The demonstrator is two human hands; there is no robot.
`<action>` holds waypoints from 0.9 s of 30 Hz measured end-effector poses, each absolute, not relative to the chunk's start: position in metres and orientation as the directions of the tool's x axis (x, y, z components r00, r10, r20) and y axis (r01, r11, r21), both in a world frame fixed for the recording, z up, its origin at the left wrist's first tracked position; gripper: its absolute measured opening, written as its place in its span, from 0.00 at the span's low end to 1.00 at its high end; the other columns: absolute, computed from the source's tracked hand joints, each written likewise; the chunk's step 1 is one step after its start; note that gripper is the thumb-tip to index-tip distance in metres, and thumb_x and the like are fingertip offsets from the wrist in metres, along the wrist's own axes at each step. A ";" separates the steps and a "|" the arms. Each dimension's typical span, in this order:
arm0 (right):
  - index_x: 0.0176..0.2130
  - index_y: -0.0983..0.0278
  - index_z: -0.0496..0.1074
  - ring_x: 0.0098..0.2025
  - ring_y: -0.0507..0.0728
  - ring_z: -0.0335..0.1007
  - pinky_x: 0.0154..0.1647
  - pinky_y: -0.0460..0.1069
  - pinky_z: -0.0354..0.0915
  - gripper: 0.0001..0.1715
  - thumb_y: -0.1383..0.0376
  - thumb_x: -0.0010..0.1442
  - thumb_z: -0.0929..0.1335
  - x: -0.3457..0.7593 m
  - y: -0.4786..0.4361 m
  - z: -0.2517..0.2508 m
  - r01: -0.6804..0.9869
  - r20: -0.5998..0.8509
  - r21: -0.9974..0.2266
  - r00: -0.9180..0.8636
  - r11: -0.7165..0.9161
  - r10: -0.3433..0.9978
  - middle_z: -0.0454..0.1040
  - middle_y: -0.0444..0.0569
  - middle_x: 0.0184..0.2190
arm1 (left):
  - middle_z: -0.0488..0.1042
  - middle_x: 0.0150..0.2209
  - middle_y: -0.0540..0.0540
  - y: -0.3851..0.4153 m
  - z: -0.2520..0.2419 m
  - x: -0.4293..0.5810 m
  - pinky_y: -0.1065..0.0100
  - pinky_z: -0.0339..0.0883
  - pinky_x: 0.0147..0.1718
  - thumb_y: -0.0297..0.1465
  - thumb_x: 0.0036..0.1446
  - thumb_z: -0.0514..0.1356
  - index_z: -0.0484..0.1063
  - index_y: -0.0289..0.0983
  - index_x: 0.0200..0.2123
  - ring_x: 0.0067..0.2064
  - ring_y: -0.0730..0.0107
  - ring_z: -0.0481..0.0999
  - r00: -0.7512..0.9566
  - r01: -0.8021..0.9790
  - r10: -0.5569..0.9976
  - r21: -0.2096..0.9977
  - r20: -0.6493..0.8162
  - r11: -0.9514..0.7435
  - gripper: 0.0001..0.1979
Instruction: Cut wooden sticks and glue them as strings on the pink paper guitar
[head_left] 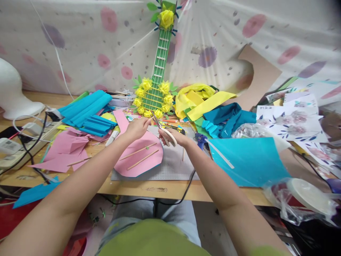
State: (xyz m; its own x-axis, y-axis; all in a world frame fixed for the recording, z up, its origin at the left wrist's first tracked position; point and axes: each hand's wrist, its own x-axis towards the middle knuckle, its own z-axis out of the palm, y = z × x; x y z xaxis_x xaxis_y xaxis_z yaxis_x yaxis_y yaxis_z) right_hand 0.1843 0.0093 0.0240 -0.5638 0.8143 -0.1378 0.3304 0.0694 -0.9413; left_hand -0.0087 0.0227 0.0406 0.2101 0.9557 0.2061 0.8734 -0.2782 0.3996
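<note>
My right hand [178,138] is closed around the pale handles of a pair of scissors [171,136], whose metal blades point up and to the left. Close to the blade tips, the fingers of my left hand [139,128] are pinched together; whatever they hold is too small to make out. Below both hands lies a pink paper guitar shape [145,161] with a blue underside edge. Two thin wooden sticks [143,159] rest across it, with a tiny green scrap by the upper one. Behind stands a green paper guitar [161,67] trimmed with yellow paper roses.
Blue crepe paper [85,106] and pink paper [64,149] lie at left by a power strip [32,145]. Yellow crepe paper [202,101], a purple glue gun [200,139] and a blue sheet [247,160] are at right. A black cable [186,193] hangs over the front edge.
</note>
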 end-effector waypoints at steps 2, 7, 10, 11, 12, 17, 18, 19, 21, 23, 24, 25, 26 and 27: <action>0.27 0.66 0.64 0.18 0.48 0.62 0.17 0.43 0.59 0.28 0.43 0.49 0.62 0.180 0.012 0.034 0.334 -0.191 -0.943 -0.573 0.014 0.797 0.64 0.43 0.17 | 0.74 0.36 0.46 0.029 0.046 -0.006 0.69 0.57 0.31 0.41 0.58 0.41 0.70 0.41 0.33 0.37 0.64 0.70 0.205 0.870 0.958 0.410 0.202 -0.273 0.20; 0.23 0.66 0.62 0.16 0.49 0.61 0.15 0.43 0.59 0.26 0.45 0.50 0.62 0.173 0.019 0.037 0.223 -0.191 -0.973 -0.614 -0.064 0.766 0.63 0.43 0.15 | 0.72 0.27 0.47 0.039 0.052 -0.006 0.71 0.52 0.25 0.42 0.54 0.46 0.70 0.38 0.27 0.29 0.68 0.67 0.212 0.856 0.955 0.432 0.206 -0.283 0.19; 0.21 0.65 0.61 0.15 0.48 0.59 0.13 0.43 0.57 0.20 0.51 0.49 0.65 0.166 0.023 0.033 0.225 -0.210 -0.969 -0.555 -0.098 0.805 0.62 0.41 0.14 | 0.66 0.20 0.49 0.040 0.051 -0.006 0.71 0.48 0.21 0.40 0.51 0.50 0.67 0.37 0.22 0.23 0.71 0.63 0.202 0.859 0.960 0.437 0.193 -0.268 0.15; 0.21 0.65 0.61 0.14 0.47 0.57 0.12 0.42 0.56 0.18 0.54 0.48 0.66 0.164 0.024 0.032 0.244 -0.216 -0.965 -0.516 -0.099 0.829 0.61 0.41 0.13 | 0.65 0.19 0.49 0.040 0.050 -0.006 0.71 0.47 0.21 0.40 0.50 0.51 0.66 0.37 0.21 0.22 0.72 0.61 0.185 0.866 0.965 0.434 0.187 -0.250 0.14; 0.20 0.65 0.61 0.13 0.46 0.56 0.12 0.42 0.55 0.16 0.57 0.48 0.67 0.161 0.025 0.031 0.263 -0.218 -0.960 -0.480 -0.097 0.850 0.60 0.40 0.13 | 0.64 0.18 0.49 0.040 0.049 -0.006 0.71 0.46 0.21 0.39 0.50 0.51 0.65 0.37 0.21 0.21 0.72 0.61 0.170 0.870 0.969 0.435 0.178 -0.232 0.14; 0.20 0.65 0.62 0.14 0.48 0.59 0.13 0.43 0.58 0.12 0.61 0.47 0.66 0.152 0.029 0.030 0.308 -0.248 -0.943 -0.408 -0.123 0.878 0.62 0.42 0.12 | 0.66 0.20 0.49 0.042 0.046 -0.009 0.70 0.47 0.21 0.44 0.47 0.53 0.66 0.37 0.22 0.22 0.72 0.62 0.190 0.823 0.972 0.516 0.141 -0.236 0.15; 0.20 0.66 0.63 0.15 0.49 0.61 0.14 0.44 0.60 0.12 0.61 0.48 0.66 0.151 0.029 0.031 0.322 -0.249 -0.940 -0.408 -0.116 0.879 0.64 0.43 0.13 | 0.66 0.21 0.49 0.041 0.046 -0.009 0.70 0.48 0.21 0.45 0.46 0.53 0.66 0.37 0.23 0.22 0.72 0.62 0.212 0.804 0.968 0.538 0.138 -0.252 0.16; 0.21 0.66 0.64 0.16 0.50 0.62 0.15 0.44 0.61 0.12 0.60 0.48 0.65 0.151 0.029 0.031 0.334 -0.241 -0.937 -0.417 -0.098 0.876 0.66 0.45 0.14 | 0.66 0.21 0.50 0.041 0.047 -0.010 0.70 0.49 0.21 0.46 0.46 0.53 0.66 0.37 0.23 0.23 0.72 0.63 0.226 0.788 0.964 0.556 0.139 -0.265 0.17; 0.20 0.66 0.65 0.16 0.51 0.64 0.16 0.45 0.61 0.14 0.59 0.50 0.64 0.153 0.030 0.032 0.341 -0.207 -0.939 -0.468 -0.041 0.859 0.68 0.47 0.14 | 0.67 0.22 0.50 0.039 0.048 -0.012 0.70 0.49 0.22 0.48 0.46 0.53 0.65 0.37 0.23 0.23 0.72 0.63 0.234 0.772 0.960 0.571 0.152 -0.279 0.19; 0.21 0.66 0.65 0.16 0.51 0.64 0.15 0.44 0.60 0.16 0.58 0.51 0.62 0.155 0.031 0.032 0.324 -0.182 -0.946 -0.529 -0.001 0.829 0.68 0.47 0.14 | 0.66 0.21 0.50 0.037 0.050 -0.014 0.70 0.49 0.22 0.49 0.44 0.55 0.64 0.37 0.21 0.23 0.72 0.62 0.209 0.788 0.962 0.552 0.174 -0.271 0.19; 0.21 0.66 0.65 0.16 0.51 0.64 0.15 0.44 0.59 0.16 0.58 0.51 0.61 0.155 0.031 0.032 0.311 -0.178 -0.951 -0.555 0.003 0.813 0.67 0.46 0.13 | 0.66 0.20 0.50 0.037 0.050 -0.015 0.70 0.48 0.22 0.49 0.43 0.56 0.63 0.37 0.20 0.23 0.73 0.62 0.194 0.801 0.964 0.537 0.183 -0.263 0.19; 0.21 0.66 0.64 0.16 0.51 0.64 0.15 0.44 0.59 0.15 0.58 0.51 0.61 0.155 0.031 0.032 0.295 -0.181 -0.955 -0.576 -0.003 0.797 0.67 0.46 0.13 | 0.65 0.20 0.51 0.037 0.050 -0.016 0.70 0.47 0.21 0.49 0.42 0.57 0.62 0.37 0.19 0.22 0.73 0.61 0.178 0.814 0.965 0.523 0.191 -0.253 0.19; 0.21 0.66 0.64 0.16 0.52 0.64 0.14 0.44 0.59 0.14 0.59 0.50 0.61 0.155 0.030 0.032 0.277 -0.187 -0.961 -0.594 -0.020 0.783 0.67 0.46 0.13 | 0.64 0.19 0.51 0.038 0.050 -0.017 0.70 0.46 0.21 0.49 0.41 0.57 0.61 0.37 0.18 0.22 0.73 0.61 0.164 0.824 0.967 0.512 0.196 -0.243 0.20; 0.21 0.66 0.64 0.16 0.52 0.64 0.14 0.44 0.59 0.13 0.60 0.50 0.61 0.153 0.029 0.032 0.257 -0.198 -0.965 -0.608 -0.045 0.769 0.67 0.46 0.13 | 0.63 0.17 0.51 0.039 0.050 -0.018 0.70 0.45 0.21 0.49 0.41 0.58 0.60 0.37 0.17 0.21 0.74 0.60 0.151 0.831 0.969 0.505 0.198 -0.233 0.20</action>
State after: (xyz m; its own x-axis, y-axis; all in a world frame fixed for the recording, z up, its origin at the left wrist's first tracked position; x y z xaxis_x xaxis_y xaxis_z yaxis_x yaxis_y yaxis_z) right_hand 0.1532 0.0293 0.0324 -0.6079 0.7690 -0.1978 0.2571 -0.0450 -0.9653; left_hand -0.0182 0.0393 0.0499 0.1511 0.9685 0.1978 0.8308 -0.2328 0.5055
